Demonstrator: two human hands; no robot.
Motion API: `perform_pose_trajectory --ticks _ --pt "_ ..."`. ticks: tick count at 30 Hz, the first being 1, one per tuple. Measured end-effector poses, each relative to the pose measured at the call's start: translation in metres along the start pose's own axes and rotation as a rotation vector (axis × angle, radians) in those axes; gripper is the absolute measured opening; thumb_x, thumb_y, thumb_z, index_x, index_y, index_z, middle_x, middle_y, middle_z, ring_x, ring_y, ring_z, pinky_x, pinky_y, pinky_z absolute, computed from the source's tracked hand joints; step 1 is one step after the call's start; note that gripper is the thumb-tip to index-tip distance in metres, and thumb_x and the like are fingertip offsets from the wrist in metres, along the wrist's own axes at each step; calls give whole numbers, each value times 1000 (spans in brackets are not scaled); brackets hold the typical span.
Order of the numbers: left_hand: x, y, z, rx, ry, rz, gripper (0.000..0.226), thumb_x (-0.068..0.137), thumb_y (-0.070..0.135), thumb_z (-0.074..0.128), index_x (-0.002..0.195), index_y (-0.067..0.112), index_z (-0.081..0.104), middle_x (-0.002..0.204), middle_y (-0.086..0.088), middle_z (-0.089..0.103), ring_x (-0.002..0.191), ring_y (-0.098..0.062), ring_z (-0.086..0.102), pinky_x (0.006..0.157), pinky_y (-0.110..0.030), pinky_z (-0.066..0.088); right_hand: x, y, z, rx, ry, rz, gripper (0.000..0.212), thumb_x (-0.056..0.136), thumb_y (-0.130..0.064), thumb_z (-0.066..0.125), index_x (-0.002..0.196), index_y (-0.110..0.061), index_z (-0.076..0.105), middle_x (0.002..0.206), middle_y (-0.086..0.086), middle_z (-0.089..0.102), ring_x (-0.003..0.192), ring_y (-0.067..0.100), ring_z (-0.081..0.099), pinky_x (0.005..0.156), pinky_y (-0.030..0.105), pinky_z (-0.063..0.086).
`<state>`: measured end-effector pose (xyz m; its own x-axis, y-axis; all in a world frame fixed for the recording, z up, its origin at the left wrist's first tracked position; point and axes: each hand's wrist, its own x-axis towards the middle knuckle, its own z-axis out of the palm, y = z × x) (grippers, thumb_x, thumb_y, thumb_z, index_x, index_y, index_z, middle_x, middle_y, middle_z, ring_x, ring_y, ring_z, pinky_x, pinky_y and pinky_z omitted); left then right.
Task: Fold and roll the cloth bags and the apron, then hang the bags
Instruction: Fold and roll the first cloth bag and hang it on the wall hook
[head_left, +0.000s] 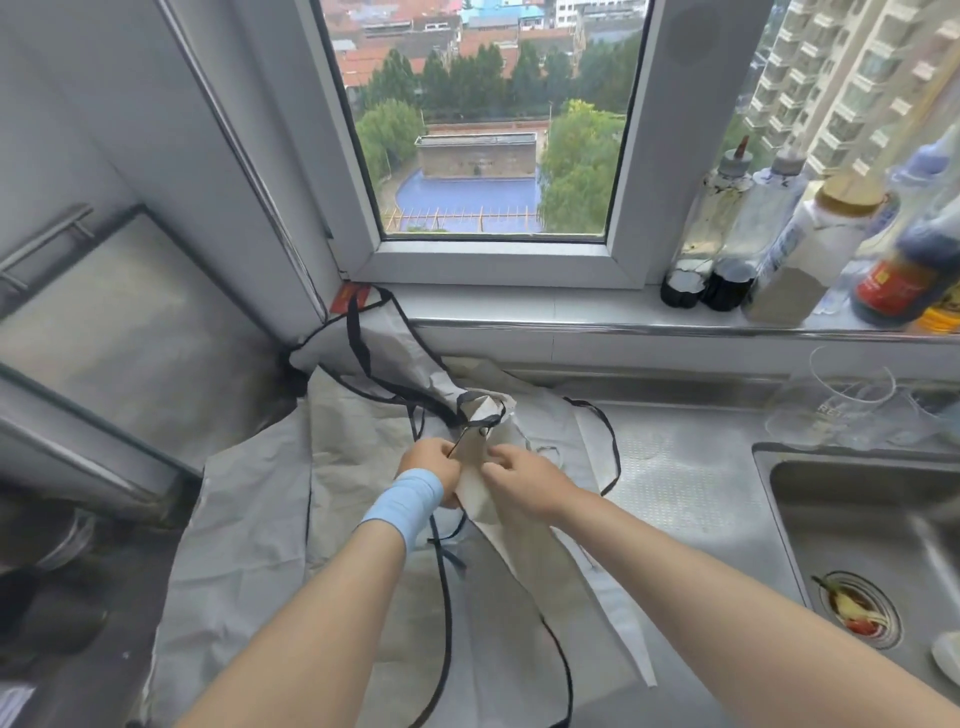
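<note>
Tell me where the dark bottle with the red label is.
Head view, far right: that dark red-labelled bottle sits on the white windowsill, right of the wood-lidded white jar.

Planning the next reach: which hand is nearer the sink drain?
Right. The right hand pinches the cream cloth, with the sink drain off to its right and nearer the person. The left hand holds the same cloth on the far side from the drain.
</note>
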<state>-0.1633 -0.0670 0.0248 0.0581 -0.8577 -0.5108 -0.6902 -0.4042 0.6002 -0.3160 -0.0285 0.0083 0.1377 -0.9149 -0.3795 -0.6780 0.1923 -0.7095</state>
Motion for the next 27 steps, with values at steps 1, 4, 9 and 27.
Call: perform_pose_trajectory --ticks 1,4,9,27 --pt "1 -1 -5 18 26 12 24 80 6 44 74 13 66 76 -10 69 58 -26 66 53 -32 59 1 3 -1 -91 22 63 63 83 -50 53 141 -26 47 138 -5 56 128 21 51 101 36 43" --pt "5 1 -17 122 62 -21 27 89 8 40 96 10 66 110 -17 65 90 -33 60 78 -32 53 5 17 -8 -527 115 252 62 80 -30 59 138 -18 38 125 3 60 115 26 57 87 35 44" --pt "12 -12 -50 102 -14 -180 36 93 13 39 118 -1 60 120 -21 62 106 -36 62 92 -42 53 23 3 -24 -613 344 151 63 85 -23 57 141 -18 30 132 11 44 117 30 47 93 38 40" --pt "53 -107 -128 125 214 58 42 86 14 54 125 27 51 126 2 57 105 -20 58 92 -32 49 130 -115 66 285 167 -36 49 78 8 43 106 -21 71 107 -6 67 106 13 62 80 22 48"
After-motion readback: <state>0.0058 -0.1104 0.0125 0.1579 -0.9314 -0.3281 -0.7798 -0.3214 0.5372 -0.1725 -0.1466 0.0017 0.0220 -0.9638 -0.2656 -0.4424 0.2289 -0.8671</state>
